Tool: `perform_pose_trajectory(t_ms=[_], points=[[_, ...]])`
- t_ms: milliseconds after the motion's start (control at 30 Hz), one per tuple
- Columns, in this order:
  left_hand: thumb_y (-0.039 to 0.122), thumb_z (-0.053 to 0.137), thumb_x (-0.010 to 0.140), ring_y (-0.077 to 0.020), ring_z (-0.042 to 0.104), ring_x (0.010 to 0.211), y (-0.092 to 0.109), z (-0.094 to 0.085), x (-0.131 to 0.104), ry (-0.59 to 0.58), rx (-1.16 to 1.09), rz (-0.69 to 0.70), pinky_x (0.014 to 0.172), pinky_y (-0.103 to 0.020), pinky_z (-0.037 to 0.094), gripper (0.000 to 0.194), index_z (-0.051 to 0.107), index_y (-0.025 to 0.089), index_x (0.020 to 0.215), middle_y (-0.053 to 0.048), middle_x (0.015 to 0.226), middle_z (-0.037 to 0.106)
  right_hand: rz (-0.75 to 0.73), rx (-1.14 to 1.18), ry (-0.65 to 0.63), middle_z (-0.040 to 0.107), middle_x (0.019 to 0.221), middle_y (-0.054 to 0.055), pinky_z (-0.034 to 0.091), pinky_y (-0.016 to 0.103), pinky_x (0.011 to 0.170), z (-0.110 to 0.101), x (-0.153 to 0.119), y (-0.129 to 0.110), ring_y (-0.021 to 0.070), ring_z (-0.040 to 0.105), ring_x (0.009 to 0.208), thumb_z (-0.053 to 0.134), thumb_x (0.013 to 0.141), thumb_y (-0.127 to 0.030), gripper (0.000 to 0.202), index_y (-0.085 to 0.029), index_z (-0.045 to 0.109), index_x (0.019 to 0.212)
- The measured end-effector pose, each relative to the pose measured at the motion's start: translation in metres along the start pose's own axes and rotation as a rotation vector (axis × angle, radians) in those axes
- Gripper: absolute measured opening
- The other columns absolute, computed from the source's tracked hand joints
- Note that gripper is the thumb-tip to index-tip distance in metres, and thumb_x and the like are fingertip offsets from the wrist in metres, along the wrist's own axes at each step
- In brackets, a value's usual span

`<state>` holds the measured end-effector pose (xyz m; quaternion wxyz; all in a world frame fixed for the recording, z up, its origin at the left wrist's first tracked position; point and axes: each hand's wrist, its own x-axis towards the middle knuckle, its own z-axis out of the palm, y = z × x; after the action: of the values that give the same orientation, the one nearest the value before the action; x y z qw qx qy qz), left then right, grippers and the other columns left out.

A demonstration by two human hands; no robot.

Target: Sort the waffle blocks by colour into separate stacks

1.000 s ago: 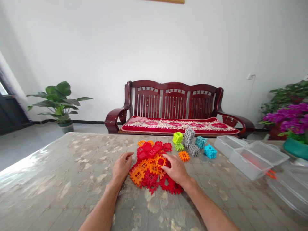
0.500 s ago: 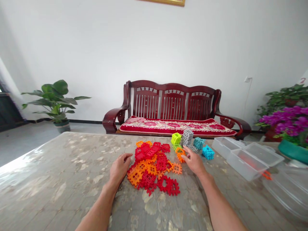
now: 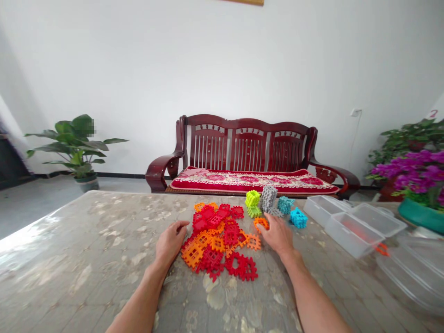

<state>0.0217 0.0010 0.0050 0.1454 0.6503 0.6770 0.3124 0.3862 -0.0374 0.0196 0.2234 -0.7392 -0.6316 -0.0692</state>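
My left hand rests on the table beside a pile of red interlocking tiles and orange interlocking tiles. Its fingers are loosely bent, apart from one another, and hold nothing. My right hand has its thumb and fingers at an orange toothed tile lying low on the table; the fingers partly cover its right side. Just beyond stand a lime-green tile stack, a grey tile stack, a teal stack and a bright blue stack.
Clear plastic boxes stand at the right, with transparent lids nearer me. A small orange piece lies beside them. Purple flowers are at the right edge. Behind the patterned table is a wooden bench.
The orange tile at my right hand has tipped from nearly upright to almost flat. My right hand has turned slightly over it. The left hand has barely moved.
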Motion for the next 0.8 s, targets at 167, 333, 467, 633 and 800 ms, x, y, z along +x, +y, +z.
perform_pose_trajectory(t_ms=[167,333,467,633,800], points=[[0.031,0.046,0.087,-0.0194,0.068,0.100,0.001,0.000,-0.001,-0.007,0.008,0.006,0.084,-0.026,0.049,0.032,0.072,0.026,0.105,-0.003,0.110,0.075,0.054,-0.094,-0.078,0.065,0.119,0.017,0.044,0.037,0.087,0.000,-0.004,-0.015,0.0309,0.057,0.112,0.060,0.084,-0.046,0.060,-0.014,0.052,0.135],[0.031,0.047,0.087,-0.0195,0.068,0.098,0.002,0.000,-0.001,0.007,0.013,0.003,0.083,-0.027,0.049,0.031,0.072,0.027,0.104,-0.002,0.109,0.075,0.105,-0.128,-0.105,0.063,0.118,0.021,0.043,0.039,0.087,0.003,-0.003,-0.019,0.0317,0.057,0.110,0.059,0.084,-0.040,0.057,-0.012,0.052,0.134],[0.031,0.048,0.086,-0.0188,0.068,0.098,0.002,0.000,-0.001,0.008,0.009,0.012,0.084,-0.026,0.049,0.029,0.072,0.027,0.103,-0.001,0.108,0.075,0.130,-0.151,-0.124,0.062,0.118,0.021,0.044,0.039,0.087,0.004,-0.002,-0.023,0.0323,0.058,0.110,0.058,0.085,-0.041,0.057,-0.011,0.052,0.133],[0.030,0.047,0.086,-0.0192,0.068,0.099,0.001,0.001,-0.001,0.004,0.014,0.012,0.084,-0.026,0.050,0.030,0.072,0.026,0.103,-0.002,0.109,0.075,0.130,-0.156,-0.136,0.062,0.117,0.022,0.044,0.039,0.086,0.001,-0.002,-0.027,0.0337,0.058,0.110,0.056,0.085,-0.042,0.057,-0.009,0.052,0.132],[0.030,0.047,0.086,-0.0188,0.068,0.099,0.003,-0.001,-0.002,-0.001,0.013,0.009,0.083,-0.025,0.049,0.031,0.072,0.026,0.104,-0.002,0.109,0.075,0.131,-0.149,-0.121,0.061,0.117,0.021,0.044,0.037,0.087,0.001,-0.005,-0.028,0.0316,0.058,0.109,0.057,0.086,-0.044,0.055,-0.011,0.054,0.130]])
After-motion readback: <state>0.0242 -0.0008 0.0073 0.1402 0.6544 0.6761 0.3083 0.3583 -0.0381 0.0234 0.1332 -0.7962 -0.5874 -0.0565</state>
